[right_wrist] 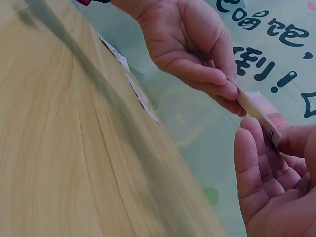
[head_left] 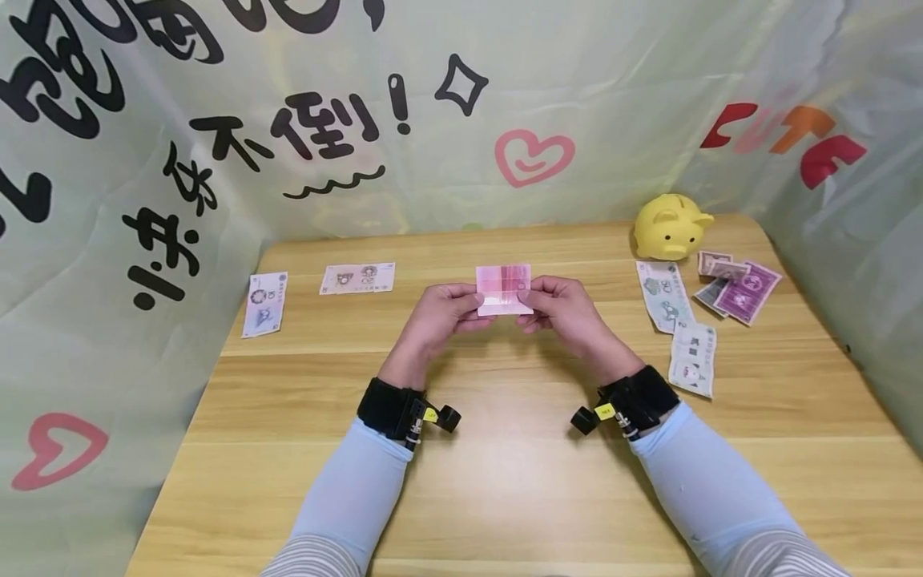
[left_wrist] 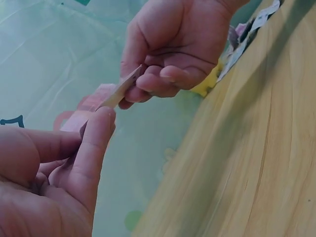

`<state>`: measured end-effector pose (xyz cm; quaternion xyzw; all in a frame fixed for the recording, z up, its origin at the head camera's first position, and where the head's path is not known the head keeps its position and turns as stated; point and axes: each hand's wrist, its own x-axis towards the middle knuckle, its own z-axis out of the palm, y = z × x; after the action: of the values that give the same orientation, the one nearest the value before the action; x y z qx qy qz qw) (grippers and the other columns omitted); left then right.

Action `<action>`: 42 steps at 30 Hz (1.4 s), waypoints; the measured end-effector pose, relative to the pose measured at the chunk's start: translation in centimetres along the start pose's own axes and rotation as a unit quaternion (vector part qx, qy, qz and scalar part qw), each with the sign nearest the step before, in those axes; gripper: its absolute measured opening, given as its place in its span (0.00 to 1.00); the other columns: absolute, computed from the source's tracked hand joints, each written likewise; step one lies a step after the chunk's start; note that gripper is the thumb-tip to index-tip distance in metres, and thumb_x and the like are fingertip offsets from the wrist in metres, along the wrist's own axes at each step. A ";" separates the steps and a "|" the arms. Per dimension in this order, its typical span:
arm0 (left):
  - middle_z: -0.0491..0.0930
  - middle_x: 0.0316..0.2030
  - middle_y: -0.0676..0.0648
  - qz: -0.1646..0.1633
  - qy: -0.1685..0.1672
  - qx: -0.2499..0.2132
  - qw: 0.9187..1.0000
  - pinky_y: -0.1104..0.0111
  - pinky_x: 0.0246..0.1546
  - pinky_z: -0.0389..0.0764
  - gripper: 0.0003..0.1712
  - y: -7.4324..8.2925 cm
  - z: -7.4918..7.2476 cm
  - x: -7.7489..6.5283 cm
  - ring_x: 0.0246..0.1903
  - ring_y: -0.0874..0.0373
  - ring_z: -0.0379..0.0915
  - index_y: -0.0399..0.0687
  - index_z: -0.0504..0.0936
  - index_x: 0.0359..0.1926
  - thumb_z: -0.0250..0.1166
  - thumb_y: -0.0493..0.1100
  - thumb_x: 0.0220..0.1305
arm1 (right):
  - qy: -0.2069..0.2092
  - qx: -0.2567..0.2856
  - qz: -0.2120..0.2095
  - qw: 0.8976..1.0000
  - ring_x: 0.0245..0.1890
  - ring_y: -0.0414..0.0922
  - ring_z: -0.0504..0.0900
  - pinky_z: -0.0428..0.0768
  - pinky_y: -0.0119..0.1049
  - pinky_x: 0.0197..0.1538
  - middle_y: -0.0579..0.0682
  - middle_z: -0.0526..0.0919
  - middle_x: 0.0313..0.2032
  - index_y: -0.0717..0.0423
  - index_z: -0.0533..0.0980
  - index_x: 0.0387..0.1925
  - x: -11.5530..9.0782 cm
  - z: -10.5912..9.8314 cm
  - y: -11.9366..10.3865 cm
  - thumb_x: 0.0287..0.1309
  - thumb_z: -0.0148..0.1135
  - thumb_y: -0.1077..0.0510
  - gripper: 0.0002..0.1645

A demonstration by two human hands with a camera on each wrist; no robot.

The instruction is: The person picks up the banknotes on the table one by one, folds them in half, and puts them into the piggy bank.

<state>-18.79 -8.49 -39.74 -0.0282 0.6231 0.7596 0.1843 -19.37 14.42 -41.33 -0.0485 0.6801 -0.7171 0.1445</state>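
A pink banknote [head_left: 503, 287] is held up above the table between both hands. My left hand [head_left: 449, 314] pinches its left edge between thumb and fingers, and my right hand [head_left: 566, 312] pinches the right edge the same way. In the left wrist view the banknote [left_wrist: 91, 106] appears nearly edge-on, with a pale underside. From the right wrist the banknote [right_wrist: 259, 113] also looks thin and slanted, and dark print shows near its right end. Fingertips cover both edges of the note.
On the wooden table [head_left: 505, 481], two banknotes lie at the left: one upright [head_left: 264, 304], one sideways [head_left: 357, 278]. At the right are two pale notes [head_left: 663, 295] [head_left: 693, 358], a purple note [head_left: 748, 292] over smaller ones, and a yellow piggy bank [head_left: 669, 228]. A printed curtain [head_left: 620, 104] borders the table.
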 end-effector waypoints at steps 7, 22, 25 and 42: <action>0.85 0.53 0.30 0.009 -0.003 -0.032 0.999 0.66 0.42 0.91 0.23 0.0 0.1 0.0 0.32 0.54 0.90 0.38 0.77 0.69 0.58 0.29 0.76 | -0.017 0.056 -0.009 0.998 0.25 0.42 0.88 0.90 0.35 0.31 0.48 0.91 0.32 0.64 0.74 0.65 0.0 -0.6 0.2 0.76 0.56 0.67 0.20; 0.81 0.52 0.34 0.021 -0.008 -0.063 0.998 0.69 0.40 0.90 0.20 -0.2 -0.1 0.6 0.33 0.54 0.90 0.31 0.74 0.67 0.57 0.29 0.78 | -0.021 0.125 -0.029 0.992 0.26 0.41 0.87 0.88 0.31 0.29 0.50 0.89 0.43 0.48 0.88 0.47 -0.1 -0.6 0.2 0.76 0.52 0.69 0.21; 0.81 0.55 0.31 0.019 -0.012 -0.058 0.998 0.68 0.42 0.91 0.21 -0.2 -0.2 0.8 0.34 0.54 0.90 0.29 0.73 0.69 0.55 0.32 0.80 | -0.005 0.086 -0.039 0.996 0.27 0.41 0.87 0.88 0.32 0.30 0.52 0.87 0.43 0.52 0.88 0.47 0.0 -0.5 0.4 0.76 0.51 0.70 0.21; 0.88 0.43 0.35 0.039 0.036 0.101 0.993 0.58 0.46 0.91 0.11 -0.9 0.6 0.5 0.36 0.51 0.90 0.30 0.85 0.45 0.65 0.38 0.76 | 0.057 -0.043 -0.057 0.996 0.36 0.41 0.86 0.91 0.39 0.39 0.50 0.85 0.44 0.71 0.79 0.59 0.3 0.6 0.7 0.77 0.58 0.57 0.21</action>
<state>-18.85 -7.67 -40.61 -0.0128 0.7035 0.6979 0.1336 -19.39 13.71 -42.00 -0.0524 0.7138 -0.6957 0.0615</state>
